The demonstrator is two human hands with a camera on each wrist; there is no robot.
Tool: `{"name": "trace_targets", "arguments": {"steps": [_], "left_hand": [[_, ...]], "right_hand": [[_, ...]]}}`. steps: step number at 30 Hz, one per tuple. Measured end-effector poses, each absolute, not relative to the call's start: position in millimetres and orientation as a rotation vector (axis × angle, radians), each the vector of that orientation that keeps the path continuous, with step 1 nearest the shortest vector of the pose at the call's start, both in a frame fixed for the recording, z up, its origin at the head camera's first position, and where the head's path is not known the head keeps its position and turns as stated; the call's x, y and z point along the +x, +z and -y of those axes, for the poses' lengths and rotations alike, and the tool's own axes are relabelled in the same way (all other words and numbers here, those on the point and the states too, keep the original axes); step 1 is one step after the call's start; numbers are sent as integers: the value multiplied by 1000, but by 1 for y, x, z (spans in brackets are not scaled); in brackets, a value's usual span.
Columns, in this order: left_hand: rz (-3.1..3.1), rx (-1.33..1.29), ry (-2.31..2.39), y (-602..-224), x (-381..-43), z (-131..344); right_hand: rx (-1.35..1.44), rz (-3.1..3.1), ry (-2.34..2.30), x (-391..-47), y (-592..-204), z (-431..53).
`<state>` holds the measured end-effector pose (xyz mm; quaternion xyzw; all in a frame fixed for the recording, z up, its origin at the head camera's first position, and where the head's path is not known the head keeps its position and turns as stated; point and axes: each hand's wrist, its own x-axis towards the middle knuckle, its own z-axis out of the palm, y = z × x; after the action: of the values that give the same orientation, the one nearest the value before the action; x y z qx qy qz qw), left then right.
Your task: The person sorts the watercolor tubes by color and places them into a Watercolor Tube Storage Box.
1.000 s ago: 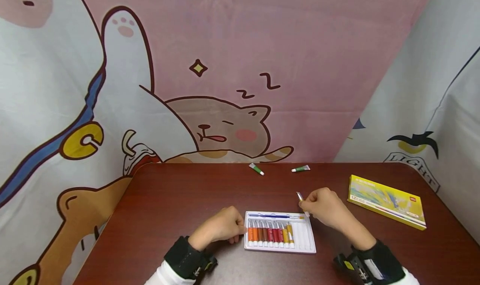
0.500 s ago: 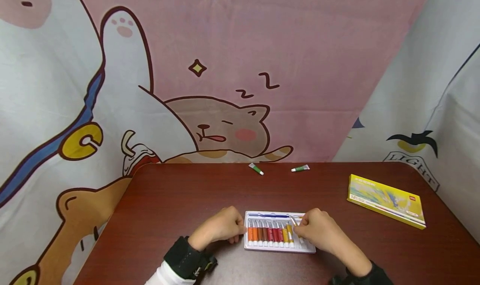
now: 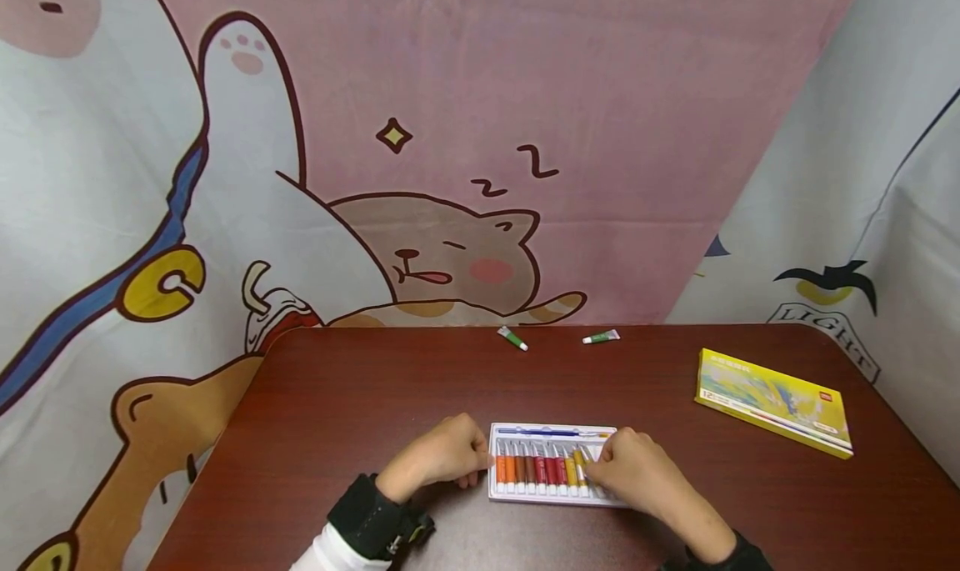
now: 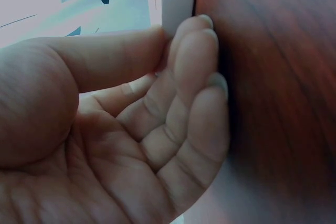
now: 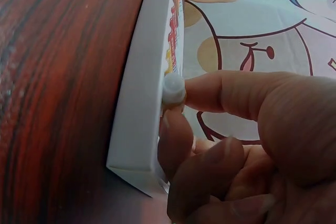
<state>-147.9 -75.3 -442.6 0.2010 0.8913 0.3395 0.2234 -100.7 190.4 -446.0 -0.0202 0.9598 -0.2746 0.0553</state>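
Observation:
A shallow white tray (image 3: pixel 540 499) lies on the table, holding a row of orange, brown, red and yellow paint tubes (image 3: pixel 542 471) and a blue-handled paintbrush (image 3: pixel 536 431) along its far side. My left hand (image 3: pixel 442 456) pinches the tray's left edge; in the left wrist view the thumb meets the tray's white wall (image 4: pixel 178 1). Over the tray's right end, my right hand (image 3: pixel 637 471) holds a paint tube by thumb and fingers. Its white cap (image 5: pixel 173 88) shows close against the tray rim in the right wrist view, while the fingers hide most of the tube.
Two small green paint tubes, one left (image 3: pixel 513 339) and one right (image 3: pixel 602 338), lie near the table's far edge. A flat yellow box (image 3: pixel 772 404) rests on the right side of the brown table (image 3: pixel 360 388). A cartoon-printed cloth (image 3: pixel 600 96) hangs behind.
My right hand has carried the paint tube from beyond the tray's far right corner, left and nearer, down to the end of the row. The left hand has stayed at the tray's edge.

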Motion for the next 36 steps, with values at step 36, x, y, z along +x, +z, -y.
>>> {"name": "trace_targets", "arguments": {"steps": [36], "left_hand": [[-2465,575,934,-443,-148,76]], "right_hand": [[-359,-2619,-949,-103,-445,-209]]}}
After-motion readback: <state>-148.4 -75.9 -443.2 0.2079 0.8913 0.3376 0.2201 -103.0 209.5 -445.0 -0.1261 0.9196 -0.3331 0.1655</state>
